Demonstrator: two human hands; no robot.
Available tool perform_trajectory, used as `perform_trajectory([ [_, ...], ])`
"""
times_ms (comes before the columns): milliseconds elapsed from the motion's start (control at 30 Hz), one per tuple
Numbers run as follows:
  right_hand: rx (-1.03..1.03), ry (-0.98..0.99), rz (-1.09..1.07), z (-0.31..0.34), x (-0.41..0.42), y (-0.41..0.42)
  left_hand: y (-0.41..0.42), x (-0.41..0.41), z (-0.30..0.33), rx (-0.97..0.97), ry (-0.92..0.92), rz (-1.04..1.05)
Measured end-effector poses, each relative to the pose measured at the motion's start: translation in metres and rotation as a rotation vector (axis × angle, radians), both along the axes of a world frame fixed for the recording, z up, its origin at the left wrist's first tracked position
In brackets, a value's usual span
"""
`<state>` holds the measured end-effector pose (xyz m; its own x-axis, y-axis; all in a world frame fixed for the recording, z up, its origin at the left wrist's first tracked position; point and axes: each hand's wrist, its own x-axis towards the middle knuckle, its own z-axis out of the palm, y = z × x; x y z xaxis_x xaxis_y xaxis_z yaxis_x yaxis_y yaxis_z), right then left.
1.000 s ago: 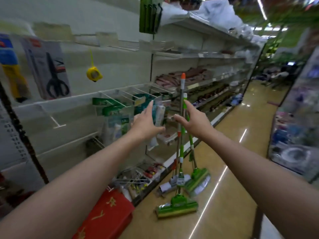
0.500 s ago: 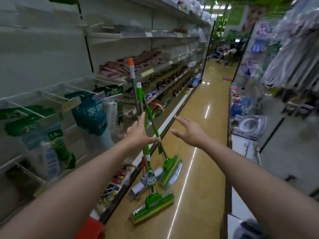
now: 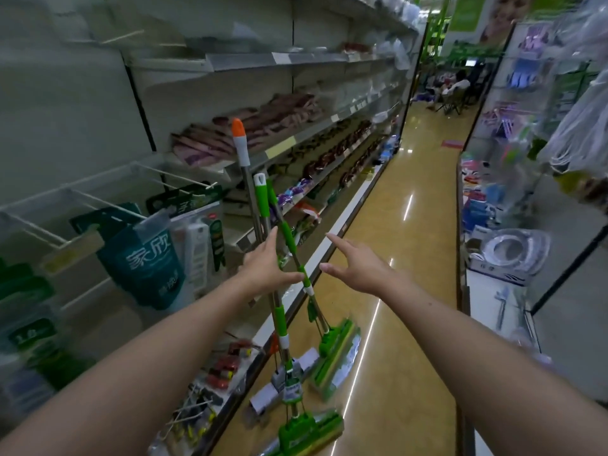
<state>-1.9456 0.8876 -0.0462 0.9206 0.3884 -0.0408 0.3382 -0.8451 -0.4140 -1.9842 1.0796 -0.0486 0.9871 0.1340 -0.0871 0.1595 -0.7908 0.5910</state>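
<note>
Right hand (image 3: 357,266) is releasing the green-handled steel sponge mops (image 3: 263,202)
Spread and empty, it is drawing clear; the flat, open left hand (image 3: 268,264) is steadying them against its fingers.

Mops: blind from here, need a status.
Left hand open against the mop handles. Right hand open, clear of them. Mops lean on shelf, heads on floor.

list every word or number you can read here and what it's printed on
"家欣": on the teal pouch hanging from the left shelf hooks.
"1.6": on the dark green pack at far left, slightly blurred.
Too blurred to read: the small print low on the pouch, the yellow price strip on the shelf edge, the tag on the nearest mop, the white box at right.
</note>
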Motion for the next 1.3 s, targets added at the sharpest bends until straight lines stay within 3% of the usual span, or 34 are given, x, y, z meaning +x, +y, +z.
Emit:
perform_trajectory([
  [267, 0.006, 0.030, 0.157, -0.025, 0.111, -0.015, -0.030, 0.089, -0.024, -0.037, 0.016, 0.123],
  [600, -0.010, 0.072, 0.473, -0.025, 0.239, -0.042, -0.079, 0.169, -0.031, -0.256, -0.110, 0.419],
  [867, 0.030, 0.206, 0.651, -0.049, 0.263, -0.013, -0.083, 0.176, -0.061, -0.416, -0.092, 0.535],
  [1300, 0.028, 0.324, 0.726, -0.116, 0.311, 0.069, -0.026, 0.220, -0.137, -0.550, -0.088, 0.640],
])
